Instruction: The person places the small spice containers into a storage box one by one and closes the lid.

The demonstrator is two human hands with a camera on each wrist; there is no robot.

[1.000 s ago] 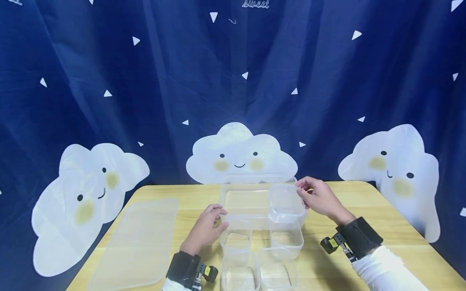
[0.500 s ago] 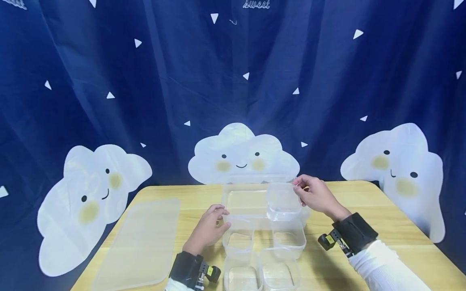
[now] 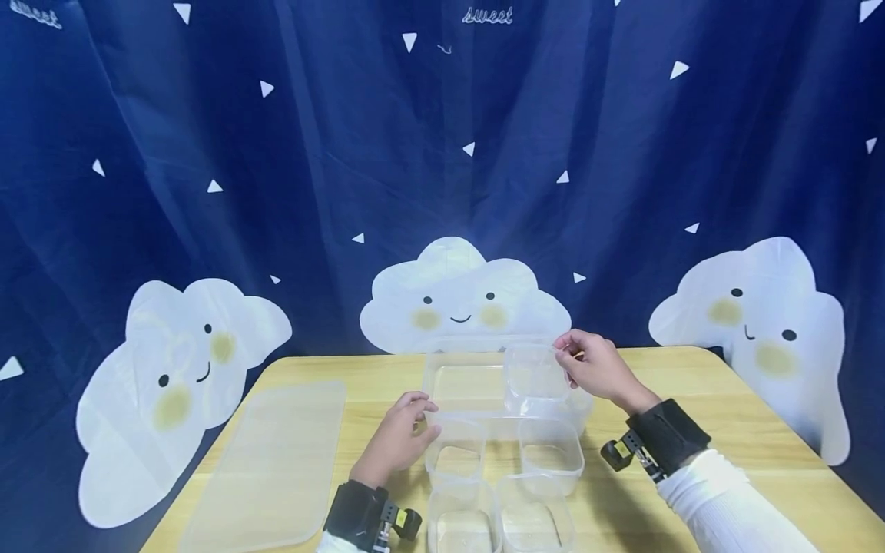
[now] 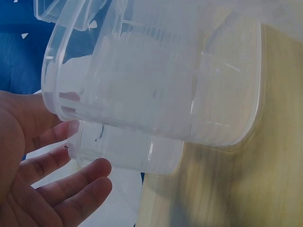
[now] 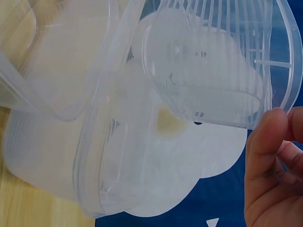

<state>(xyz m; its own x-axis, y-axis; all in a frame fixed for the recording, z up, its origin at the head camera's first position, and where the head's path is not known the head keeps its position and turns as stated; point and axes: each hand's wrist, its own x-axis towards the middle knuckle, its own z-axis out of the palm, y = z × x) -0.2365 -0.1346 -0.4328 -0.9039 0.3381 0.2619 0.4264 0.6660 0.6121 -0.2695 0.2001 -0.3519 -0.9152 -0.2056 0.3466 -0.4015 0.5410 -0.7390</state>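
My right hand [image 3: 598, 369] pinches the rim of a small clear plastic container [image 3: 534, 376] between thumb and fingers. That container hangs over the right part of a large clear plastic bin [image 3: 465, 390]; its ribbed side shows in the right wrist view. My left hand [image 3: 397, 432] lies beside the bin's front left corner and a small clear container [image 3: 454, 455], its fingers loosely bent and holding nothing. In the left wrist view, the fingers [image 4: 78, 187] are spread at the container's rim, and part of the hand is hidden behind the clear plastic.
Another small container [image 3: 553, 455] stands before the bin's right side. Two more, a left one [image 3: 462, 530] and a right one [image 3: 536, 528], stand nearer the front edge. A flat translucent lid [image 3: 270, 461] lies at left on the wooden table [image 3: 643, 430]. A blue curtain [image 3: 332, 153] hangs behind.
My right hand has moved slightly left with the small container, bringing it further over the large bin. The left hand has stayed about where it was.
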